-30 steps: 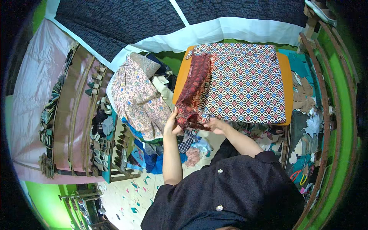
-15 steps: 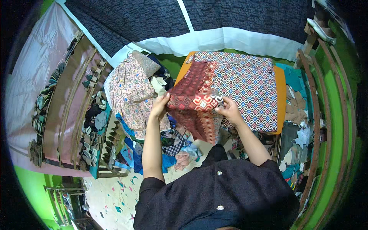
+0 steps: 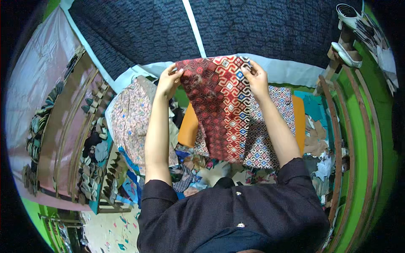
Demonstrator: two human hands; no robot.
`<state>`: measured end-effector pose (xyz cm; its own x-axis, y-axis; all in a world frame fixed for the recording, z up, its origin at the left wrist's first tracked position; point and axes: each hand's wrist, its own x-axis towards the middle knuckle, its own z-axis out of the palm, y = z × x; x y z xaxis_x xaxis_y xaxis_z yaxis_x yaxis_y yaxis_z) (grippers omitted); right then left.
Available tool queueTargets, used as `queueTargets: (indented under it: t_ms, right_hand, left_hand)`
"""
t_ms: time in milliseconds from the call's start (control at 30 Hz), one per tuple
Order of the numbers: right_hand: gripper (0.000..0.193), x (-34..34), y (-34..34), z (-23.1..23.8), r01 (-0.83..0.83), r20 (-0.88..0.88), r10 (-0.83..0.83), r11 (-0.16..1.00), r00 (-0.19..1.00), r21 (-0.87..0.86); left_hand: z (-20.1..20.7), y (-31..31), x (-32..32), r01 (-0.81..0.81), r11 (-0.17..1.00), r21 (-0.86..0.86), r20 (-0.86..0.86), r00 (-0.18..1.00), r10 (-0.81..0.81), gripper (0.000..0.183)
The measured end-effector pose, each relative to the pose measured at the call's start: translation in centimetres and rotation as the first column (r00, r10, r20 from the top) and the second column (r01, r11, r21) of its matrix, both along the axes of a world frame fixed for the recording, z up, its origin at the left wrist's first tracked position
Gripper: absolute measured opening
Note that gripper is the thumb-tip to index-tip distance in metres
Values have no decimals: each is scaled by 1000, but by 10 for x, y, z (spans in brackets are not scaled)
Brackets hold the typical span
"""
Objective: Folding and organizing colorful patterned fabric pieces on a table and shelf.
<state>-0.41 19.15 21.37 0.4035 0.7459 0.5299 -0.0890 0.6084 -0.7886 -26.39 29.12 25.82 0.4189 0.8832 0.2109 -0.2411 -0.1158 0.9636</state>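
A patterned cloth (image 3: 213,105), dark red with a lighter geometric band, hangs stretched between my raised hands. My left hand (image 3: 169,80) pinches its upper left corner; my right hand (image 3: 256,79) grips the upper right corner between thumb and fingers. The cloth drops in front of an orange-topped table (image 3: 188,128) and hides much of it. More cloth with a white, red and blue pattern (image 3: 282,101) shows on the table, right of the hanging piece. Whether the two patterned parts are one length, I cannot tell.
Left of the table lies a heap of pale floral fabric (image 3: 128,114), with scraps (image 3: 183,179) below it. Racks of shoe parts (image 3: 90,175) line the left side. Wooden rails (image 3: 337,147) run along the right, beside cut pieces (image 3: 314,137). A dark curtain (image 3: 139,33) hangs behind.
Both hands have risen and moved away from my body, lifting the cloth's top edge. The bunched red cloth now hangs spread out, and less of the table shows.
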Motion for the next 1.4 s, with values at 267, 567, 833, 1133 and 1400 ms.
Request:
queueTargets:
  t_ms: [267,567,833,1133,1400]
  right_hand:
    - [36,53,105,26,26,63,-21,996,998,-87]
    - [6,106,181,7,238,186,-199,945,962,-223]
    - [13,97,124,-51,242,185,-188,909,965,-339]
    - [19,30,-12,-166,276,266,-144,771,953,-574]
    - [26,-26,-113,-258,279,313,-95,732,945,-622]
  left_hand:
    - [6,148,65,28,999,24,73,997,-30,18]
    - [-17,234,119,34,997,-67,22,999,-32,16]
    - [-87,187,92,76,995,-66,-106,991,-83,22]
    - [-196,48,24,-23,958,-287,-119,993,-12,20]
    - [-277,-55,-27,-194,934,-301,-351,933,80,17]
